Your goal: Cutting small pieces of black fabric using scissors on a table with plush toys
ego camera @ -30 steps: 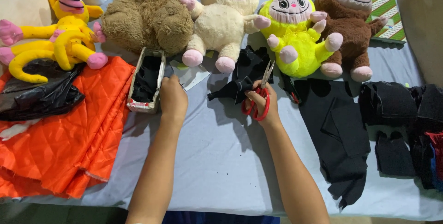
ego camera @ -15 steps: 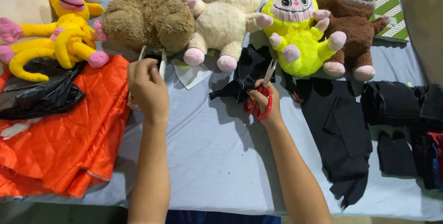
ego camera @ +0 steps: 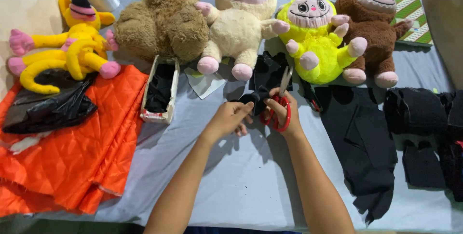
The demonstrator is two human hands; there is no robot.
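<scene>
My right hand (ego camera: 281, 113) grips red-handled scissors (ego camera: 281, 103), blades pointing up toward the yellow-green plush toy (ego camera: 316, 41). A small black fabric piece (ego camera: 255, 95) sits just left of the scissors, and the fingertips of my left hand (ego camera: 230, 118) touch it. More black fabric (ego camera: 268, 69) lies behind it, under the cream plush toy (ego camera: 239, 22). Both forearms reach in from the bottom edge over the pale blue table cover (ego camera: 241, 176).
A brown bear (ego camera: 161, 22), a brown monkey-like plush (ego camera: 374, 26) and a yellow long-limbed toy (ego camera: 67, 51) line the back. Orange quilted fabric (ego camera: 72, 152) and a black bag (ego camera: 46, 108) lie left. A small box of black pieces (ego camera: 159, 92) stands nearby. Black cloth piles (ego camera: 366, 147) lie right.
My left hand has left the small box at the left and moved right to the black piece beside the scissors. My right hand with the scissors stayed in place.
</scene>
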